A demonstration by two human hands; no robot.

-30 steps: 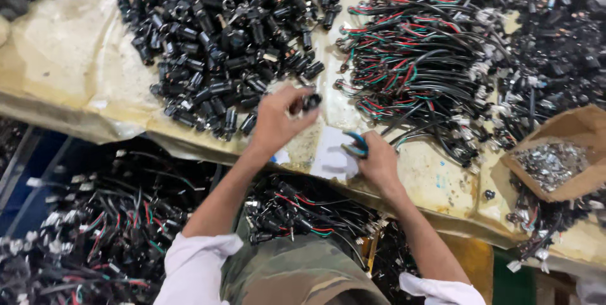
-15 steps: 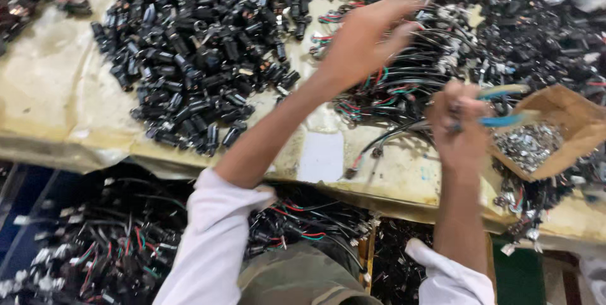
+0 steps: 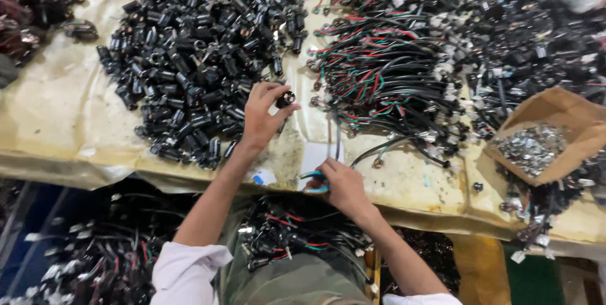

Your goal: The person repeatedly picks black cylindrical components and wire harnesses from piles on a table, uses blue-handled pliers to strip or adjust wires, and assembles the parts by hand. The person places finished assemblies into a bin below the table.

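Left hand [image 3: 262, 116] pinches black connector [image 3: 286, 98], end-on upward.

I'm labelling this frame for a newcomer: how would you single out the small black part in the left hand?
Start at the big heap of black connectors on the yellowish table cover. At its right edge the left hand pinches one black connector. Unlike its neighbours, it is lifted clear of the heap between fingertips.

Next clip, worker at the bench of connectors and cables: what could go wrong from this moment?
1. The left hand pinches a small black connector by the fingertips; it could slip back into the connector pile and be lost.
2. The right hand holds a teal-handled tool beside loose cables; a wire might snag.
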